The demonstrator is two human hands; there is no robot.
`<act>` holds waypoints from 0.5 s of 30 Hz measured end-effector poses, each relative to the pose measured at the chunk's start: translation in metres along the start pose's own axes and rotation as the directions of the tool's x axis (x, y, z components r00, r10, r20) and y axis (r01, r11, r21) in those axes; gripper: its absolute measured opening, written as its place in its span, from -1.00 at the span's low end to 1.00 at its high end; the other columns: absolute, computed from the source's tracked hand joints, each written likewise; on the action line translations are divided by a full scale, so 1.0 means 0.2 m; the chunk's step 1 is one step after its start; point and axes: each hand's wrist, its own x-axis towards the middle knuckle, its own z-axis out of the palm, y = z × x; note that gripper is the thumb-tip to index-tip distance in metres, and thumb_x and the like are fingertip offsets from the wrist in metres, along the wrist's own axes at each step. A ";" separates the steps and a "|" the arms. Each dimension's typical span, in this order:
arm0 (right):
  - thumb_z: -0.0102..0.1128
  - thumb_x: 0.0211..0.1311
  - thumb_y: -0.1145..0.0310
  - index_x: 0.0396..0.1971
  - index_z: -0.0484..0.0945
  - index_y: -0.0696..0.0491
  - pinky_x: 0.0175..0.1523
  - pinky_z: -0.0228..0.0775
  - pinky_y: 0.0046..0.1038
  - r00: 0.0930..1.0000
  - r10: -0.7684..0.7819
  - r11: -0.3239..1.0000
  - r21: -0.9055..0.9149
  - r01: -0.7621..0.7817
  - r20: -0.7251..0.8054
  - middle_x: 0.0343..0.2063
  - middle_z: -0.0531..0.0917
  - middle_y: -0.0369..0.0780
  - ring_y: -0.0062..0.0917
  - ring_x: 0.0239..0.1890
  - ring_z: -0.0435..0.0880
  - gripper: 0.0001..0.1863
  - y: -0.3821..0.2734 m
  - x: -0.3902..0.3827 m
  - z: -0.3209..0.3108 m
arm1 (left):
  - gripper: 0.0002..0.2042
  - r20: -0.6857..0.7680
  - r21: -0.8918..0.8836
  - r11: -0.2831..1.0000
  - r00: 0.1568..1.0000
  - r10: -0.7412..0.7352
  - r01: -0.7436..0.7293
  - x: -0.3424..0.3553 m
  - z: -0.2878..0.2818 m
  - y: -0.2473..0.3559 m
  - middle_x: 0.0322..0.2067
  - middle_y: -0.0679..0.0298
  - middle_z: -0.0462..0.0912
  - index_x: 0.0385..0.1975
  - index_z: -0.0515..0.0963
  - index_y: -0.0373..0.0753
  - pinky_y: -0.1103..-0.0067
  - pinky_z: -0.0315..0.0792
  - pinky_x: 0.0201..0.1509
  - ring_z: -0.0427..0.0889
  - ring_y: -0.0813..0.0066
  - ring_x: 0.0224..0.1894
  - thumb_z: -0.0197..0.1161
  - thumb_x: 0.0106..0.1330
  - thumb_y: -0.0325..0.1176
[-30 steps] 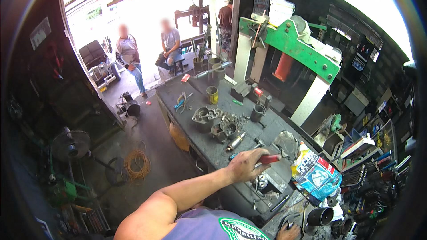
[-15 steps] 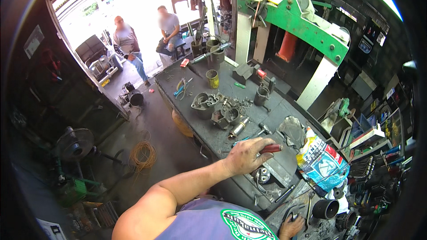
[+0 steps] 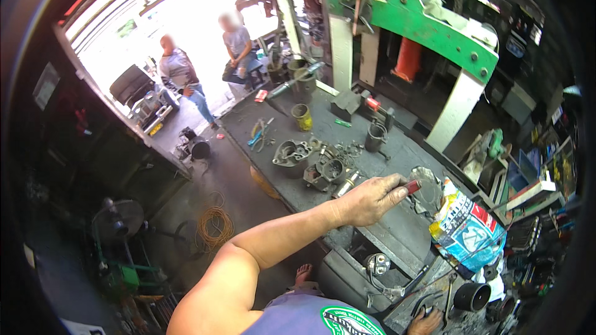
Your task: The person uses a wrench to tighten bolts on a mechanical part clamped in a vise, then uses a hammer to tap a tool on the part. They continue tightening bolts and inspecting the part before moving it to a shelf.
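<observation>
The left hand (image 3: 376,201) is closed around a red piece (image 3: 413,187), its thumb along the near side. The piece sticks out at the right from between thumb and fingers; the rest is hidden inside the grip, so its full shape cannot be told. Its long axis carries on roughly from the forearm, the visible end pointing right and slightly far. In view, that end overlaps the left part of a flat grey sheet (image 3: 429,196) on the workbench (image 3: 402,152).

The hand partly covers a metal cylinder (image 3: 349,181) on its far left. Near right, the right hand (image 3: 426,321) is cut off by the lower edge, beside a dark curved tool (image 3: 428,299); whether it grips anything cannot be told.
</observation>
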 end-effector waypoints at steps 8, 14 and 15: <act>0.23 0.46 0.45 0.23 0.52 0.34 0.37 0.36 -0.03 0.771 0.300 0.855 0.201 -0.479 0.562 0.14 0.64 0.22 0.18 0.27 0.56 -0.57 0.00 0.00 -0.23 | -0.52 0.244 -0.701 0.689 0.970 -0.010 0.183 0.33 0.00 -0.14 -0.29 0.28 0.69 0.30 0.49 -0.30 0.73 0.43 -0.45 0.60 0.68 -0.41 0.22 0.59 -0.06; 0.11 0.63 0.03 0.10 0.61 0.35 0.23 0.47 -0.06 0.676 0.487 0.798 0.032 -0.602 0.554 0.04 0.69 0.24 0.20 0.12 0.64 -0.43 -0.18 -0.06 -0.38 | -0.51 0.537 -0.831 0.268 0.829 0.156 0.488 0.56 0.21 -0.03 -0.32 0.27 0.69 0.23 0.53 -0.28 0.74 0.26 -0.63 0.57 0.68 -0.50 0.14 0.62 0.04; 0.11 0.63 0.01 0.10 0.61 0.36 0.23 0.48 -0.07 0.626 0.501 0.773 0.017 -0.635 0.597 0.03 0.70 0.24 0.19 0.13 0.65 -0.41 -0.20 -0.05 -0.40 | -0.51 0.580 -0.788 0.338 0.804 0.129 0.515 0.55 0.28 0.01 -0.33 0.27 0.69 0.21 0.52 -0.28 0.72 0.28 -0.62 0.56 0.68 -0.50 0.12 0.63 0.06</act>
